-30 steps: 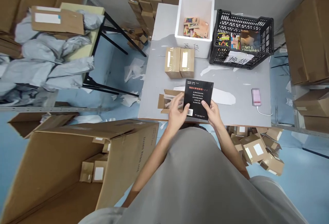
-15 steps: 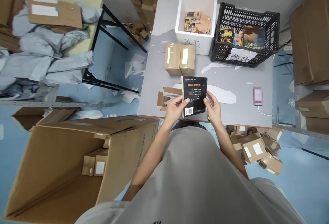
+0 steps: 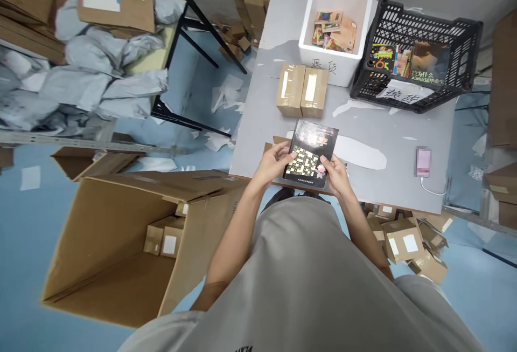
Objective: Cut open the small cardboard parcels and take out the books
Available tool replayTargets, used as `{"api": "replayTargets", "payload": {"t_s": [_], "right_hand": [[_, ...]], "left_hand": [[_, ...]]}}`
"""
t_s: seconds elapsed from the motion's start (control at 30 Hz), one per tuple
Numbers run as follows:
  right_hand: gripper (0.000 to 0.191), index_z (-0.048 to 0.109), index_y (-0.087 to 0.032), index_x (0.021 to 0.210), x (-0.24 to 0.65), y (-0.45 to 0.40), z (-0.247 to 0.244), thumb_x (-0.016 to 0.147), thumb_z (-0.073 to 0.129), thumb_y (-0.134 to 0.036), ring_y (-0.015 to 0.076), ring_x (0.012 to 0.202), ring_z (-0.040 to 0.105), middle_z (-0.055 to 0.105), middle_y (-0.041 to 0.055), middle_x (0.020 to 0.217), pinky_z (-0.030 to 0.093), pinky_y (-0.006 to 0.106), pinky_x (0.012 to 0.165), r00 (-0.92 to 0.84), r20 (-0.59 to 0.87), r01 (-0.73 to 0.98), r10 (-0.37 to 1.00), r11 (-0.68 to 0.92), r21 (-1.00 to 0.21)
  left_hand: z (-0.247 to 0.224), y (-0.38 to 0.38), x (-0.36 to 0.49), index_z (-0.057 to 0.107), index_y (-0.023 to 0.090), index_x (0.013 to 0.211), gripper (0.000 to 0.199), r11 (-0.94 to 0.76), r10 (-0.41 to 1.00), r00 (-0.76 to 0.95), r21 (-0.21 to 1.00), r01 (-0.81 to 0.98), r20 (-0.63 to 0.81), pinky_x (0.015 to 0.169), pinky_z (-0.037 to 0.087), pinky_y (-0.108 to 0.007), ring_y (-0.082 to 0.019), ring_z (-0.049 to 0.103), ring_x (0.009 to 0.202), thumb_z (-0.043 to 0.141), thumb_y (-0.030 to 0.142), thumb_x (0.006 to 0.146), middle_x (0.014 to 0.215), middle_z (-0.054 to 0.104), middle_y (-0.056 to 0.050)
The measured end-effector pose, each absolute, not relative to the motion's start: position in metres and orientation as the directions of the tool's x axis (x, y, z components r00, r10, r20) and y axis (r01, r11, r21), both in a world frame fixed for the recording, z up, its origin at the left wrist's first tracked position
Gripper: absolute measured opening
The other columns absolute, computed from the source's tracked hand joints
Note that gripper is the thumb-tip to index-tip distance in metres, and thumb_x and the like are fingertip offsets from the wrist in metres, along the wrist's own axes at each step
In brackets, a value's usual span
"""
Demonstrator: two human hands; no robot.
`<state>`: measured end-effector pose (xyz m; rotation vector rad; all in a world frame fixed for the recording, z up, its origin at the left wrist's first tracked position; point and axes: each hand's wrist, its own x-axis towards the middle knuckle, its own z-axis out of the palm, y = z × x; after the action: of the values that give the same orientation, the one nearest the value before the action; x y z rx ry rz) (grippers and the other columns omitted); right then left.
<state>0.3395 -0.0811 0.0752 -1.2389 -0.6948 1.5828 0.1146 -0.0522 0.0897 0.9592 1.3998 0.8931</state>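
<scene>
A black book (image 3: 310,155) with a crossword-like grid on its cover is held between my two hands above the front edge of the grey table (image 3: 363,125). My left hand (image 3: 274,163) grips its left edge, thumb on the cover. At the lower right edge, my right hand (image 3: 336,173) pinches it, the thumb on the cover too. Partly hidden behind my left hand and the book is a small opened carton (image 3: 278,140). Beyond the book stand two taped cartons (image 3: 302,90), side by side.
At the back are a white foam box (image 3: 338,61) and a black plastic crate (image 3: 428,71), both with books inside. A phone (image 3: 423,162) on a cable lies right. A large open carton (image 3: 109,244) stands left. Grey parcels (image 3: 76,85) pile up beyond; discarded boxes (image 3: 404,241) lie below right.
The book has been turned over: its back with the barcode showed before, its front cover now. Both hands still hold it. The whole view has shifted, so the surroundings sit further right.
</scene>
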Motion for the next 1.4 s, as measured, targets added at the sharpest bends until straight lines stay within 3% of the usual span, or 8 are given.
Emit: {"api": "replayTargets", "payload": {"t_s": [0.27,0.4,0.57,0.73,0.9,1.13,1.3,1.4], "right_hand": [[0.044,0.086,-0.026,0.11,0.319,-0.055,0.094,0.084,0.096,-0.06,0.0278,0.104,0.078,0.086,0.0047,0.106,0.065,0.047,0.106,-0.111,-0.244,-0.058,0.963,-0.251,-0.966],[0.033,0.092,-0.033,0.108,0.301,-0.047,0.114,0.093,0.091,-0.063,0.0338,0.155,0.064,0.084,0.0069,0.142,0.04,0.057,0.14,-0.072,-0.076,0.075,0.995,-0.071,-0.995],[0.038,0.093,-0.037,0.107,0.276,-0.042,0.125,0.091,0.091,-0.071,0.0344,0.161,0.059,0.084,0.0073,0.144,0.035,0.059,0.143,-0.039,-0.049,0.1,0.998,-0.045,-0.994],[0.049,0.09,-0.032,0.129,0.259,-0.041,0.124,0.098,0.082,-0.069,0.0312,0.133,0.074,0.086,0.0081,0.132,0.052,0.051,0.128,0.022,-0.046,0.126,0.999,-0.048,-0.991],[0.067,0.079,-0.026,0.151,0.252,-0.041,0.118,0.098,0.081,-0.068,0.0219,0.09,0.071,0.082,-0.0002,0.093,0.063,0.04,0.1,0.125,-0.119,0.113,0.985,-0.133,-0.985],[0.054,0.086,-0.028,0.122,0.255,-0.047,0.115,0.09,0.085,-0.071,0.0229,0.084,0.078,0.088,0.0027,0.099,0.065,0.038,0.084,0.087,-0.25,-0.02,0.964,-0.249,-0.968],[0.063,0.076,-0.025,0.09,0.253,-0.045,0.115,0.083,0.086,-0.087,0.0167,0.055,0.066,0.079,0.0011,0.067,0.051,0.028,0.056,0.093,-0.308,-0.03,0.947,-0.307,-0.951],[0.069,0.07,-0.026,0.081,0.254,-0.041,0.115,0.082,0.082,-0.094,0.0141,0.048,0.057,0.073,-0.0005,0.059,0.042,0.027,0.05,0.115,-0.313,-0.012,0.943,-0.313,-0.95]], "left_hand": [[0.094,-0.028,0.064,0.085,0.02,0.106,0.061,0.31,0.946,0.125,0.949,-0.062,-0.3,0.113,0.063,-0.052,-0.031,0.081,0.111,0.107,0.063,0.068,0.114,0.088,-0.012],[0.101,-0.016,0.034,0.083,0.026,0.082,0.047,0.075,0.977,0.199,0.997,0.01,-0.076,0.131,0.05,-0.062,-0.038,0.075,0.138,0.096,0.071,0.082,0.114,0.088,-0.014],[0.105,-0.004,0.007,0.084,0.027,0.08,0.05,0.023,0.97,0.244,1.0,-0.019,-0.018,0.129,0.053,-0.066,-0.041,0.071,0.146,0.09,0.076,0.088,0.115,0.087,-0.015],[0.094,0.004,-0.01,0.076,0.023,0.118,0.064,0.145,0.972,0.199,0.985,-0.097,-0.124,0.106,0.069,-0.051,-0.031,0.083,0.115,0.1,0.068,0.079,0.111,0.085,-0.012],[0.082,0.012,-0.019,0.073,0.022,0.111,0.062,0.207,0.953,0.242,0.975,-0.084,-0.181,0.062,0.064,-0.026,-0.016,0.073,0.076,0.094,0.072,0.082,0.101,0.078,-0.005],[0.077,0.016,-0.018,0.083,0.019,0.132,0.075,0.25,0.931,0.297,0.964,-0.09,-0.214,0.072,0.065,-0.028,-0.023,0.081,0.095,0.102,0.06,0.072,0.114,0.086,-0.011],[0.078,0.015,-0.007,0.081,0.018,0.099,0.066,0.333,0.921,0.223,0.943,-0.022,-0.32,0.048,0.047,-0.026,-0.016,0.064,0.052,0.09,0.081,0.082,0.065,0.071,-0.002],[0.081,0.013,0.001,0.08,0.018,0.1,0.073,0.345,0.919,0.2,0.939,0.012,-0.34,0.048,0.047,-0.029,-0.016,0.06,0.048,0.088,0.088,0.08,0.061,0.067,0.0]]}}
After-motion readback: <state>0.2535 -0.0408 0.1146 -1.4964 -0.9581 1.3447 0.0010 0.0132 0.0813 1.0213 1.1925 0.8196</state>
